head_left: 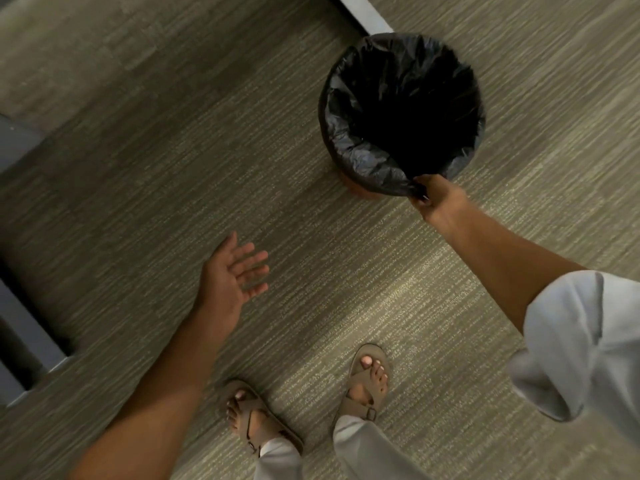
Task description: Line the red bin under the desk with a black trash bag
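Observation:
A round bin stands on the carpet at the upper right, and only a sliver of its red side [358, 190] shows at the lower left. A black trash bag [360, 147] lines it, its crinkled edge folded over the whole rim. My right hand [434, 200] pinches the bag's edge at the near rim. My left hand [233, 271] hangs over the carpet to the left, palm up, fingers spread, holding nothing.
My two sandalled feet [367, 384] stand on the striped grey-green carpet at the bottom. A pale desk leg or panel [363, 12] runs behind the bin at the top. Dark grey furniture [20, 327] lines the left edge.

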The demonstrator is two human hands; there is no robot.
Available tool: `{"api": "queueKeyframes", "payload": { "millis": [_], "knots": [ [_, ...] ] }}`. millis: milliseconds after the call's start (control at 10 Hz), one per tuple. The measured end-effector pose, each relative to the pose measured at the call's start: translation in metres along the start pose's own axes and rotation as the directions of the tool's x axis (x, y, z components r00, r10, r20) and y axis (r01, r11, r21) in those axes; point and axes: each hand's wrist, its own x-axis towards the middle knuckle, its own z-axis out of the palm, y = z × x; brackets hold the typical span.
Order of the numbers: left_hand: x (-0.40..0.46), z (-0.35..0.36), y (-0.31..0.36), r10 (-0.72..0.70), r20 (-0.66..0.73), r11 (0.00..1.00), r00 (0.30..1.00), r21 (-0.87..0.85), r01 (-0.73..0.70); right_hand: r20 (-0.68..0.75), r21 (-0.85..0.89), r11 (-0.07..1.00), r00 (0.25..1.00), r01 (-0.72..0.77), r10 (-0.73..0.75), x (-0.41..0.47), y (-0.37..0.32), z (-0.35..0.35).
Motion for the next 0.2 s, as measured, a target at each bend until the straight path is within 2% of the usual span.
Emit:
{"api": "queueKeyframes", "payload": {
  "millis": [100,200],
  "knots": [
    [-0.010,0.015,0.016,0.070,0.021,0.996,0.997,0.058,-0.071,0.064,-0.096,0.992,0.994,-0.086,0.092,-0.008,-0.001,-0.004],
    [-0.020,0.033,0.030,0.213,0.014,0.967,0.977,0.139,-0.213,0.041,-0.220,0.968,0.990,-0.122,0.134,-0.020,-0.005,-0.011]
  ]
}}
